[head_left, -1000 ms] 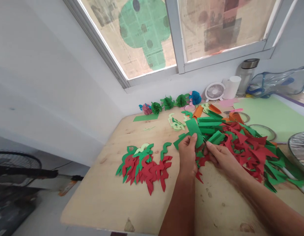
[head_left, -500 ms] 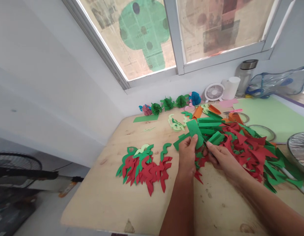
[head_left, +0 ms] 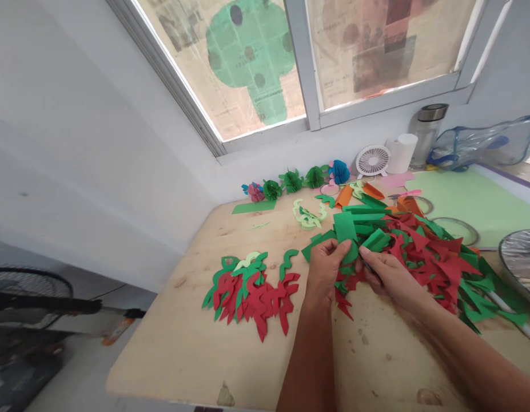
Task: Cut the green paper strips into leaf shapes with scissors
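My left hand (head_left: 325, 264) pinches a piece of green paper (head_left: 345, 225) between thumb and fingers, above the table. The paper's lower edge is rounded, and its upper part stands up straight. Close on the right, my right hand (head_left: 385, 272) is closed around scissors (head_left: 367, 265), mostly hidden by the fingers; a bit of dark handle shows. The scissors' tip meets the paper's right edge. Behind and beside both hands lies a heap of green strips (head_left: 367, 214) and red paper scraps (head_left: 431, 257). Left of my hands is a pile of red and green wavy cutouts (head_left: 251, 289).
Honeycomb paper turtles (head_left: 293, 181) line the wall. A small white fan (head_left: 373, 161), a glass bottle (head_left: 426, 134) and a clear blue-edged bag (head_left: 483, 146) stand at the back right. Tape rings (head_left: 457, 230) lie on a light green sheet (head_left: 496, 200).
The green paper has turned more upright and shifted slightly right in my left hand. My left wrist has moved a little left; my right hand stays nearly in place.
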The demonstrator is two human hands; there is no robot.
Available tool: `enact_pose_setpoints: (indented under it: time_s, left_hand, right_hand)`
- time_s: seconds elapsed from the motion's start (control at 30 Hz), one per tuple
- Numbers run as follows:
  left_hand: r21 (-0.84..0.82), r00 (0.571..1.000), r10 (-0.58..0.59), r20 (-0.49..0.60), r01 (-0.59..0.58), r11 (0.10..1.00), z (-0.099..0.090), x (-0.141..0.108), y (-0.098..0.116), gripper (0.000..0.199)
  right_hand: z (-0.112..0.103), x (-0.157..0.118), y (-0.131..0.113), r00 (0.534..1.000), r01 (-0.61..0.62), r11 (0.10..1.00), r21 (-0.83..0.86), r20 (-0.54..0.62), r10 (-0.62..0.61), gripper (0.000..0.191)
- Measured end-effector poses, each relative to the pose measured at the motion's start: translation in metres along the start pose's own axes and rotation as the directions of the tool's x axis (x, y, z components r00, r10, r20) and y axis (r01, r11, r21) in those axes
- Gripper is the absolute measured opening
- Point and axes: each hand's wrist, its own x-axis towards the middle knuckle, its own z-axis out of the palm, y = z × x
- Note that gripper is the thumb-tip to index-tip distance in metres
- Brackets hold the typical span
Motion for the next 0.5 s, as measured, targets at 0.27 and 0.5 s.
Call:
enact_pose_setpoints:
  time_s: [0.27,0.5]
  left_hand:
    - [-0.056,0.994,0.059,-0.087,-0.064,0.996,0.0042,0.0008,0.0023,0.029]
    - [-0.005,0.995,0.071,-0.069,-0.072,0.997,0.0018,0.002,0.0012,0.026]
  right_hand:
    - [0.002,-0.0006,-0.0003,1.0,-0.013,1.0,0.019,-0.015,0.013,0.044]
    - [0.0029,-0.003,-0.0024,1.0,-0.009,0.999,0.036,-0.025,0.01,0.045]
